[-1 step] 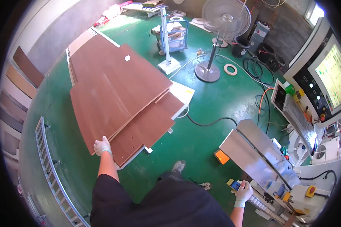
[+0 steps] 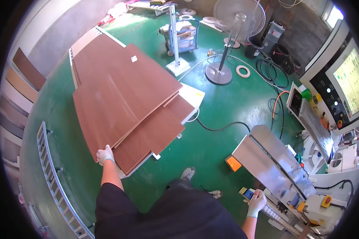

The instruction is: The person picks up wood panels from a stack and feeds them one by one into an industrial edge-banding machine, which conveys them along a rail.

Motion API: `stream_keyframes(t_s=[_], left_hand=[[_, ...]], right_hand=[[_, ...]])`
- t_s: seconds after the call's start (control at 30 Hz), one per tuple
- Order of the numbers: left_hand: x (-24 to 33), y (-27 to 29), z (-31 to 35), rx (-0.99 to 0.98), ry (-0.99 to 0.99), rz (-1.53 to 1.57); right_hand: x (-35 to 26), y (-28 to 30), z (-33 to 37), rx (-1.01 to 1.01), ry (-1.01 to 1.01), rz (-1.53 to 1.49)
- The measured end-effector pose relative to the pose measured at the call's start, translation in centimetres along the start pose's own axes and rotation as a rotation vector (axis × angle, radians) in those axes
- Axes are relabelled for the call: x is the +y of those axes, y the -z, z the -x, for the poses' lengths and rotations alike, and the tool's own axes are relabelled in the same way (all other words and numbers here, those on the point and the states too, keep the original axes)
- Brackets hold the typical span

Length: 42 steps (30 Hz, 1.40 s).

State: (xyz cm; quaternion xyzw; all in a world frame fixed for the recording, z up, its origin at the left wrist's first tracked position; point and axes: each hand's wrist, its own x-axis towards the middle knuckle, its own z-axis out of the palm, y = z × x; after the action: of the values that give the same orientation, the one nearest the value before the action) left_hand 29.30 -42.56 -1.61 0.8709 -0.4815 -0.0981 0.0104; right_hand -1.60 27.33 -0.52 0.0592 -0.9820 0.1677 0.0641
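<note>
My left hand, in a pale glove, grips the near corner of a large brown board. Its fingers are closed at the board's edge. This board is the top one of a stack, and it lies askew over another brown board whose right side sticks out beneath. A small white label is on the upper board. On the right, my right hand, also gloved, is closed beside a blue and yellow block at the machine's edge. Whether its curled fingers hold anything is hidden.
A metal machine table with an orange-faced box stands at right, below a control screen. A pedestal fan, blue trolley and floor hoses are farther off. A roller rack lies along the left.
My left hand has shifted very slightly left at the board's near corner. My right hand stays beside the blue and yellow block.
</note>
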Motion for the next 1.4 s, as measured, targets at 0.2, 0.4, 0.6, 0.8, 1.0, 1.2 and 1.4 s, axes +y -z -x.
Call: stream_keyframes(t_s=[0.2, 0.4, 0.6, 0.8, 1.0, 1.2, 1.4], left_hand=[[-16.2, -2.7, -20.3, -0.12, -0.189, 0.86], [-14.8, -6.0, -14.7, -0.419, 0.288, 1.069], [-17.8, -5.3, -12.9, -0.713, 0.188, 1.291], [-19.0, -4.4, -8.0, -0.909, 0.072, 1.227], [-21.0, -3.9, 0.8, -1.288, -0.066, 1.086], [-26.9, -2.8, 2.8, -1.457, -0.004, 0.912], [-28.0, 0.2, -3.3, -1.407, 0.269, 0.894]], right_hand=[[-0.4, -3.0, -0.5, -0.05, -0.047, -0.055], [0.9, -1.4, 0.0, -0.02, -0.099, 0.024], [1.3, -1.8, 0.3, -0.033, -0.096, 0.009], [2.7, -2.6, 0.7, -0.004, -0.029, 0.062], [4.1, -2.5, 1.5, 0.103, 0.056, 0.017], [1.1, -1.4, 6.4, 0.239, 0.138, 0.19], [1.4, -10.9, 23.9, -0.163, -0.51, -1.061]])
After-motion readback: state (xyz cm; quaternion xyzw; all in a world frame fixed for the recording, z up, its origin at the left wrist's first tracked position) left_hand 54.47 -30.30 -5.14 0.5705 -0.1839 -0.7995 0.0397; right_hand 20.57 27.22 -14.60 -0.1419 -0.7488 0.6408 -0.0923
